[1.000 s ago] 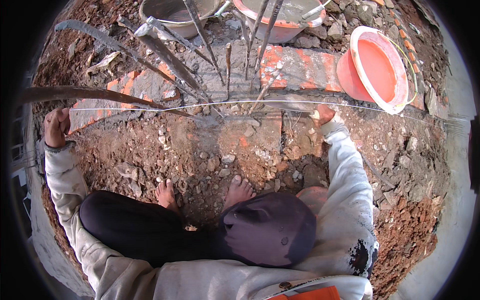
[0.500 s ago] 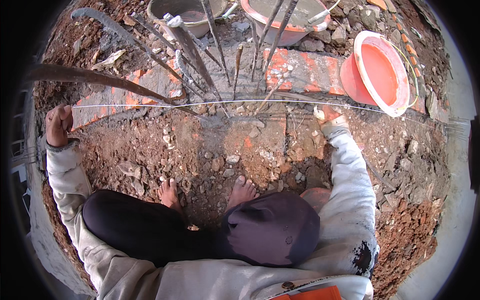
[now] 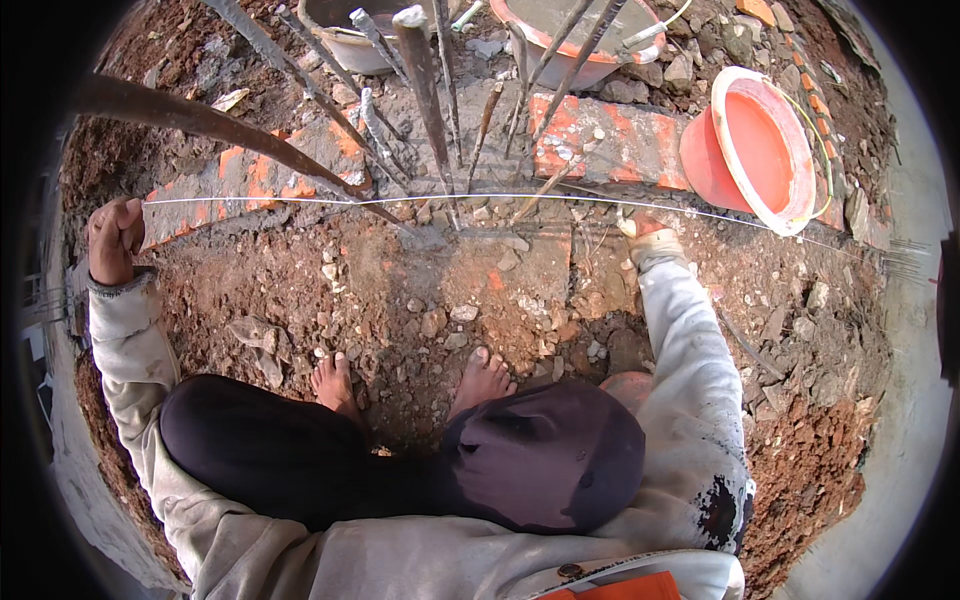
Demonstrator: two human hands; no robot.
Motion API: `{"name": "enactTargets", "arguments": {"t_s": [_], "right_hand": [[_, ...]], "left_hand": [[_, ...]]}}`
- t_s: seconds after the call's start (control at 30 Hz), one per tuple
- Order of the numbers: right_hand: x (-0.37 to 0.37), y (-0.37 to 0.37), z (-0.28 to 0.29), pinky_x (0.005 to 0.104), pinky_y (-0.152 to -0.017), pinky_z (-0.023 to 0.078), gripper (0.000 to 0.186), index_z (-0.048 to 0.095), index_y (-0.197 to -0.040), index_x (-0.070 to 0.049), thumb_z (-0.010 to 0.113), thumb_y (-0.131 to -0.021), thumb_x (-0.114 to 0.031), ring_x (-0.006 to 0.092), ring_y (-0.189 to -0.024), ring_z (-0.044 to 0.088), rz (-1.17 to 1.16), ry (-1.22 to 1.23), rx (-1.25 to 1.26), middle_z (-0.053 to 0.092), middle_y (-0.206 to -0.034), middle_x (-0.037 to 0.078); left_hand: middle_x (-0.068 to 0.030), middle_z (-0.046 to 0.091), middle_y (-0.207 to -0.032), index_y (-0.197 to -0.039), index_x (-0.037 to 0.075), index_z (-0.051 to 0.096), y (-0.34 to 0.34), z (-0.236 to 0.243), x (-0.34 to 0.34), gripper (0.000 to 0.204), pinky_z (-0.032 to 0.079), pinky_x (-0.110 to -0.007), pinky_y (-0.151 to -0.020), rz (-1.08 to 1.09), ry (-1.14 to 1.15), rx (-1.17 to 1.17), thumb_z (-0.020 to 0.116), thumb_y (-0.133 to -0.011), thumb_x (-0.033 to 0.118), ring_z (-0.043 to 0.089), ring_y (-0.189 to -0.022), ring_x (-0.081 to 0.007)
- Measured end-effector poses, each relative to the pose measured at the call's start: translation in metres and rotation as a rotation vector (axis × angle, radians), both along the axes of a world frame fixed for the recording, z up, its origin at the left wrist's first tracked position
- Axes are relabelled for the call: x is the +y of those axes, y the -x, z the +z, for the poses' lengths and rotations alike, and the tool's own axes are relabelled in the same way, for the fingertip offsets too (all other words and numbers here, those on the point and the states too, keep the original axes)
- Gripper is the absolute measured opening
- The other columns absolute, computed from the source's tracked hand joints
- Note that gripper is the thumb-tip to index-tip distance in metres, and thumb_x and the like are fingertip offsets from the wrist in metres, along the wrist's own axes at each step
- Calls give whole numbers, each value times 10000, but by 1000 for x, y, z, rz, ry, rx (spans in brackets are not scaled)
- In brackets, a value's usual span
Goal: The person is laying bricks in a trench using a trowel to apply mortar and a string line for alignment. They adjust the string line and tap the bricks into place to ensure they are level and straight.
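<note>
A thin white string (image 3: 580, 197) runs taut across the view, over a low mortar-smeared course of red bricks (image 3: 612, 140) and between upright steel bars (image 3: 425, 95). At its left end my left hand (image 3: 115, 238) is closed, pinching the string. My right hand (image 3: 652, 226) is closed low by the ground, just on the near side of the string. A small pale thing shows at its fingers, too small to name. Beyond the right hand the string carries on to the right. A thick rusty bar (image 3: 200, 118) slants in from the left.
A tilted pink bucket (image 3: 700, 160) with reddish liquid stands beyond my right hand. Two mortar tubs, one grey (image 3: 355, 50) and one pink-rimmed (image 3: 580, 70), sit at the back. Loose stones and rubble (image 3: 465, 313) cover the soil around my bare feet.
My left hand has moved slightly up and left, still with the string. The right hand has shifted slightly left. The bars sit differently in view as the head moved.
</note>
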State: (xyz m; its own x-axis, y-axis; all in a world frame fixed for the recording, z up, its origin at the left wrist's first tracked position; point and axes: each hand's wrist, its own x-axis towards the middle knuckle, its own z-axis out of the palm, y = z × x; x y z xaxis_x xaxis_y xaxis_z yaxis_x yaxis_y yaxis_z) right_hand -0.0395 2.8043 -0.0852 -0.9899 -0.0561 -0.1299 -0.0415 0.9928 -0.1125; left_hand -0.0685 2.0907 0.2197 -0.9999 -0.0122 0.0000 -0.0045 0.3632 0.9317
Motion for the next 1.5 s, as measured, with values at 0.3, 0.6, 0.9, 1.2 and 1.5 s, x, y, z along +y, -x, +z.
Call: {"name": "enactTargets", "arguments": {"t_s": [0.3, 0.6, 0.9, 1.2, 1.5], "right_hand": [[-7, -1, 19, 363, -710, 479, 308, 538, -1026, -139, 564, -748, -269, 292, -839, 590, 18, 1, -55, 582, -949, 138], [7, -2, 50, 365, -716, 477, 309, 540, -1031, -141, 557, -753, -275, 293, -843, 590, -6, -85, -134, 583, -956, 141], [-1, 2, 16, 366, -721, 475, 311, 541, -1036, -142, 550, -758, -280, 294, -848, 589, -119, -131, -109, 583, -963, 144], [-5, -5, 1, 368, -727, 473, 312, 543, -1041, -143, 543, -763, -285, 294, -853, 589, -100, -79, -67, 584, -970, 147], [21, -26, 5, 370, -733, 470, 315, 544, -1046, -145, 536, -768, -290, 295, -857, 588, -22, 79, 11, 585, -977, 150]], "left_hand": [[45, 268, -462, -519, 126, 316, -3, -5, 1, 348, 200, -234, -377, -43, 22, 39, 490, -820, 141, 241, -395, -61], [41, 275, -456, -520, 127, 321, -6, -13, -9, 345, 218, -237, -376, -62, 16, 28, 472, -830, 139, 248, -390, -65], [40, 268, -455, -516, 128, 300, 1, -8, 6, 366, 209, -239, -371, -71, 32, 74, 485, -832, 156, 242, -378, -69], [41, 272, -453, -511, 126, 298, 1, -6, 4, 366, 220, -234, -388, -58, 25, 32, 487, -822, 157, 246, -389, -72], [43, 267, -462, -508, 123, 302, 3, -11, 6, 376, 209, -237, -388, -71, 4, 32, 506, -820, 177, 249, -397, -70]]}}
